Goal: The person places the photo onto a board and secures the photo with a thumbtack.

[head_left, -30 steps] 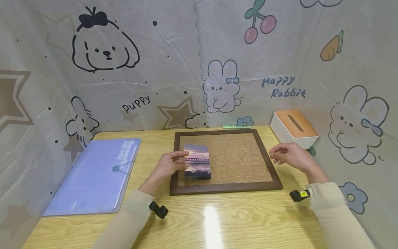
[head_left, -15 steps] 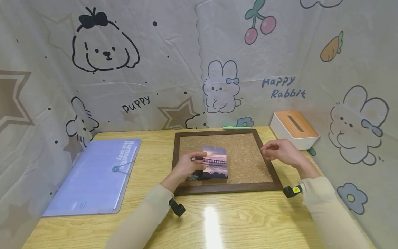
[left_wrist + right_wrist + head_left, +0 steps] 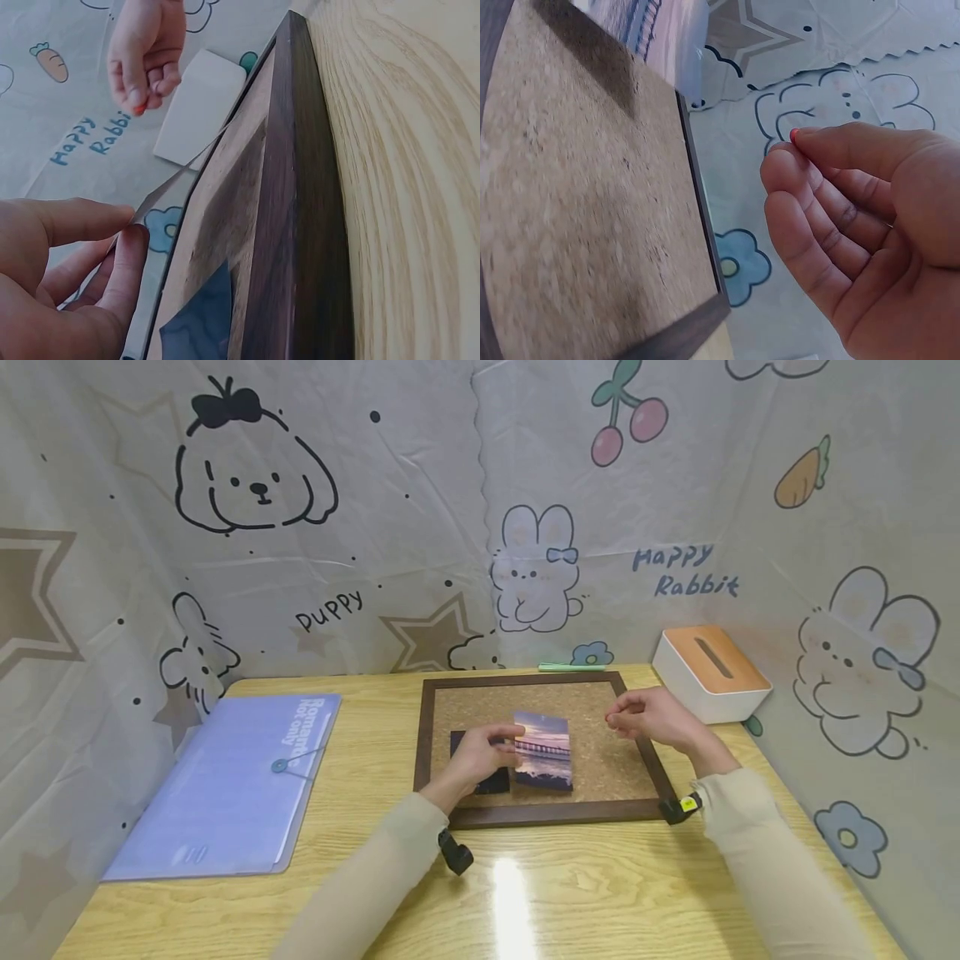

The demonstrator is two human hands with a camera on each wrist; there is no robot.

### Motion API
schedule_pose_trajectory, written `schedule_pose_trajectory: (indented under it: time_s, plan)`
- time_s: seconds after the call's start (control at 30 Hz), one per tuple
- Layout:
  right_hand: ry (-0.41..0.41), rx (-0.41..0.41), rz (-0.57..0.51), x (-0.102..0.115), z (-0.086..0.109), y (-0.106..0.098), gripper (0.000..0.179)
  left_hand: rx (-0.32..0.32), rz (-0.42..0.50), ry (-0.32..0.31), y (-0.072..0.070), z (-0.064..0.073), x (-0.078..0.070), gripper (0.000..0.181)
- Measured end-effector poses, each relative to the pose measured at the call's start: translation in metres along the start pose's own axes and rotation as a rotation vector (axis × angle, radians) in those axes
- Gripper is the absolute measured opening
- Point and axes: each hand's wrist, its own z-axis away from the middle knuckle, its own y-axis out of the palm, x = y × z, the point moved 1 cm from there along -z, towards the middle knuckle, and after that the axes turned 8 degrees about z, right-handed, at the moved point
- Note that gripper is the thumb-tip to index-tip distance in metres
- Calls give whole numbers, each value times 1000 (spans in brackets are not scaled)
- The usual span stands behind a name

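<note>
My left hand pinches the left edge of a photo card showing a purple sunset and a bridge. In the left wrist view the card appears almost edge-on, raised above the framed corkboard. Partly behind my left hand, a dark card lies on the board's left part. My right hand is over the board's right side, apart from the photo card. Between its thumb and index fingertip it pinches a small red bead-like thing, mostly hidden by the fingers.
A lilac document folder lies on the left of the wooden table. Behind the right hand stands a white tissue box with a wood-look lid. A green pen-like stick lies behind the board, near the printed curtain.
My left hand has carried the photo card rightward over the corkboard, uncovering the dark card. My right hand has moved left, from beside the frame to over the board.
</note>
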Motion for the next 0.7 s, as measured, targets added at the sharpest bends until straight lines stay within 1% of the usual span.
schedule_pose_trajectory:
  time_s: [0.13,0.37,0.53,0.6,0.7]
  plan:
    - [-11,10,-16,1,-9,7,22,-1,-16,3,7,-4,0,43]
    - [-34,38,-17,2,-21,15,22,34,-11,7,21,-10,1,43]
    - [-22,58,-13,2,-31,25,21,3,-53,22,30,-15,4,44]
    - [-23,69,-15,2,-35,30,20,-15,-91,30,33,-16,6,45]
    - [-24,90,-30,1,-40,39,20,-41,-147,26,37,-18,10,45]
